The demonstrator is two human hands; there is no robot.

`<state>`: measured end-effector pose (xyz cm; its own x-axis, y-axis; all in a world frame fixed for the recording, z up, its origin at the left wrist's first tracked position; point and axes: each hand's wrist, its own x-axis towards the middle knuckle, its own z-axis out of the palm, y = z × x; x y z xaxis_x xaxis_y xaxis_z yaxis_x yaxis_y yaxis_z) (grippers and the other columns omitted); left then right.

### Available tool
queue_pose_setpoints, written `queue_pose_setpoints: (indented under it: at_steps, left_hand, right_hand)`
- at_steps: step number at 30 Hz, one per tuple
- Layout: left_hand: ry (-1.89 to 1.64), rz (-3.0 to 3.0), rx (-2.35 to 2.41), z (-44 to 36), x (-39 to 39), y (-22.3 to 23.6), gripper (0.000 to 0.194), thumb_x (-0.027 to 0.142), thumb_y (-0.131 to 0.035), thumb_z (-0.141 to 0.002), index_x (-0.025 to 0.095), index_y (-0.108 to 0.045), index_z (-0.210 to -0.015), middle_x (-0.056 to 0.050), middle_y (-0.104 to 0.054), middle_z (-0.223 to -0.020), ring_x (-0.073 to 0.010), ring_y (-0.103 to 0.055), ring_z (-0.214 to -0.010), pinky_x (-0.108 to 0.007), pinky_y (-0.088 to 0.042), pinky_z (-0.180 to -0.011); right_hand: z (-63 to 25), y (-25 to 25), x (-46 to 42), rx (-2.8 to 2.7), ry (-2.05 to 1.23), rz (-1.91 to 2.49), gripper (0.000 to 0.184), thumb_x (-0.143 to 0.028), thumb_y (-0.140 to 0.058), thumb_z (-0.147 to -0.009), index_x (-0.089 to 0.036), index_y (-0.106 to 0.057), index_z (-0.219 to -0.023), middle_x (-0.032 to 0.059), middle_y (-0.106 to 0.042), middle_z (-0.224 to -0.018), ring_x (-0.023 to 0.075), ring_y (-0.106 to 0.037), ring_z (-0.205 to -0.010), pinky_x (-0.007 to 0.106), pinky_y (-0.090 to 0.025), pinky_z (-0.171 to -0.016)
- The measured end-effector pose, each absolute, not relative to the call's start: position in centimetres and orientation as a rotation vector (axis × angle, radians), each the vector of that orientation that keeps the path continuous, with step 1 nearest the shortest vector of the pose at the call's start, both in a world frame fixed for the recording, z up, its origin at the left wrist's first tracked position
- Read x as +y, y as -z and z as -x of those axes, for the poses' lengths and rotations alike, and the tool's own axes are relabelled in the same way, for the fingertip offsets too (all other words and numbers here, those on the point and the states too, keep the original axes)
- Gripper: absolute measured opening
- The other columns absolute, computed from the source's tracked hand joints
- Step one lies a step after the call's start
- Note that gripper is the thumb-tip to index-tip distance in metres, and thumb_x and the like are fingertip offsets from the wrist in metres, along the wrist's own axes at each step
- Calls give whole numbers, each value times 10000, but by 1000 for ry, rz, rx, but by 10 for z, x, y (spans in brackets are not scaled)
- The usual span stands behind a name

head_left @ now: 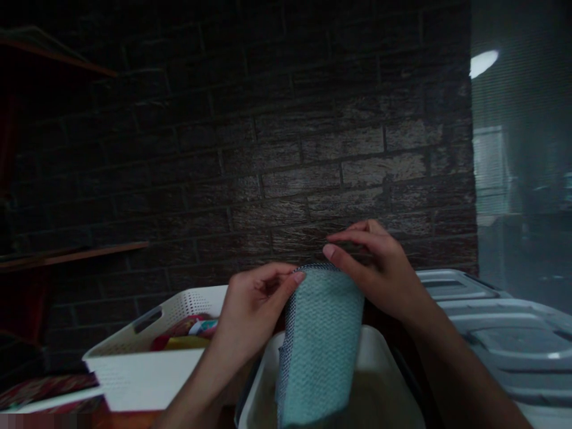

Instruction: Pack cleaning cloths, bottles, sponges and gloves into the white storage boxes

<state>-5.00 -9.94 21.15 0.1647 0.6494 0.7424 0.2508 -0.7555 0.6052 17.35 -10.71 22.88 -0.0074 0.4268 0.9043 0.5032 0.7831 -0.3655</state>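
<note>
A folded teal woven cloth (325, 345) with a dark checked border hangs over a pale open bin (379, 363). At its upper left corner, my left hand (257, 298) pinches the cloth between thumb and fingers. My right hand (375, 265) is at the upper right edge, thumb and forefinger apart and nothing visible between them. The side of that hand overlaps the cloth's right corner; whether it touches I cannot tell. The cloth's lower end runs toward the bottom of the view.
Left of the bin stands a white perforated basket (152, 375) with colourful items inside. Grey plastic lids (513, 339) lie to the right. A dark brick wall (290, 161) rises behind, with wooden shelves (89, 255) on the left and a glassy panel (522, 179) at the right.
</note>
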Motion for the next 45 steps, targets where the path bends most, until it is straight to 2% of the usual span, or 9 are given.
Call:
queue_pose_setpoints:
  at_steps: [2,5,8,14,19,25,33,37,45]
  left_hand:
    - [-1527,-2122,842,50,-100,-211,161,341,-746,-903,225,-828,-980,-24,-790,-846,-175,-696,-747,-242,-528,-640]
    - [-1442,-2094,794,51,-101,-211,174,330,-732,-918,225,-832,-1014,-29,-794,-857,-171,-707,-776,-236,-533,-670]
    - [-1353,-2000,766,53,-101,-214,154,292,-781,-875,234,-835,-1007,-27,-802,-853,-162,-716,-772,-223,-538,-674]
    - [-1141,-1892,670,55,-103,-222,161,238,-798,-855,249,-836,-1011,-33,-816,-878,-154,-742,-796,-224,-565,-726]
    - [-1157,-1891,665,52,-104,-222,204,232,-829,-826,252,-833,-1029,-32,-818,-872,-139,-745,-773,-198,-568,-707]
    - [-1371,-1945,775,48,-105,-215,135,269,-816,-844,263,-847,-975,-15,-813,-825,-124,-734,-725,-166,-553,-646]
    - [-1551,-1969,858,43,-104,-216,122,245,-830,-821,251,-849,-942,-10,-812,-822,-125,-738,-723,-159,-564,-643]
    - [-1561,-1920,830,42,-104,-217,108,223,-840,-803,239,-846,-910,-12,-806,-787,-123,-738,-715,-154,-564,-647]
    - [-1354,-1992,750,44,-102,-215,135,267,-801,-854,244,-834,-982,-14,-812,-854,-125,-737,-754,-167,-560,-673]
  right_hand:
    - [-170,-228,-111,-1780,-41,675,306,-469,-755,-889,-233,-813,-1075,69,-727,-1061,208,-663,-985,320,-514,-865]
    - [-168,-226,-114,-1962,-260,689,242,-438,-730,-918,-222,-820,-982,35,-761,-919,185,-684,-852,290,-507,-740]
    - [-169,-225,-114,-2012,-458,698,306,-451,-661,-964,-186,-809,-923,32,-750,-814,165,-654,-735,263,-450,-607]
    - [-171,-227,-110,-1989,-574,689,324,-446,-692,-941,-142,-801,-913,41,-724,-763,129,-580,-652,244,-386,-546]
    - [-169,-224,-106,-1972,-537,633,272,-413,-718,-923,-156,-807,-896,39,-736,-773,143,-605,-683,254,-420,-577]
    - [-165,-224,-106,-1920,-540,619,227,-379,-741,-903,-167,-820,-891,39,-759,-788,153,-638,-698,257,-454,-591]
    - [-171,-222,-99,-1822,-829,596,290,-430,-770,-871,-144,-814,-886,33,-742,-753,115,-602,-629,219,-423,-536]
    - [-171,-223,-101,-1833,-764,616,257,-394,-763,-878,-140,-803,-896,26,-734,-752,114,-601,-643,215,-414,-536]
    - [-169,-223,-103,-1977,-237,739,234,-314,-617,-973,-189,-805,-913,11,-751,-803,137,-639,-713,260,-417,-619]
